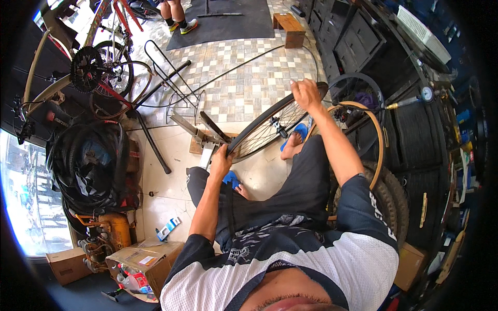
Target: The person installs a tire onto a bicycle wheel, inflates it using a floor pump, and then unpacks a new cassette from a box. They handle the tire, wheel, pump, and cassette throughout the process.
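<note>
I hold a bicycle wheel (258, 123) with a black tyre between my two hands, tilted in front of my knees. Its spokes and black hub (278, 126) face to the right. My left hand (221, 162) is closed on the near left edge of the tyre. At the far right end, my right hand (307, 96) is closed over the tyre, fingers bent across it. Just left of the wheel stands a metal stand (207, 150) with two uprights, close to my left hand.
Left are a bicycle frame (57, 85), a heap of black tyres (78, 160), an orange compressor (120, 230) and a cardboard box (150, 259). Right are a tan-rimmed tyre (382, 137), a pressure gauge (427, 94) and black drawers (358, 41). A wooden stool (289, 28) and another person's legs (172, 10) are ahead.
</note>
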Demonstrator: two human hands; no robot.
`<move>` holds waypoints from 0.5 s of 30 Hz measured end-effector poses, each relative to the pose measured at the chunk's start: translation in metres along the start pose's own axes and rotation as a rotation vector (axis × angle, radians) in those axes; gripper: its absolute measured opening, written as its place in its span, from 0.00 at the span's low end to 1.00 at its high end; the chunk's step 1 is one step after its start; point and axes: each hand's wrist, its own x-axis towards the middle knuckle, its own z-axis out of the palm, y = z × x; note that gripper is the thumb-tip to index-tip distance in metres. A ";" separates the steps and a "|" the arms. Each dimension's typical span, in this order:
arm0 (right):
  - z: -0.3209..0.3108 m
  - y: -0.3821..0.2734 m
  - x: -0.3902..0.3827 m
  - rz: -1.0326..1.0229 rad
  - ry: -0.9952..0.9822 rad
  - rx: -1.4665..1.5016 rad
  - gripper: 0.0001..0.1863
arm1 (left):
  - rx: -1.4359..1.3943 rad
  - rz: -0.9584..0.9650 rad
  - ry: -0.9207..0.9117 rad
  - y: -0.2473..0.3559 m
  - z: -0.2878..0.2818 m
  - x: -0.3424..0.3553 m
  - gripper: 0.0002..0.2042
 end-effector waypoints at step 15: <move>-0.006 -0.060 -0.003 -0.321 -0.297 -0.035 0.45 | 0.157 0.087 -0.035 0.108 0.007 0.080 0.24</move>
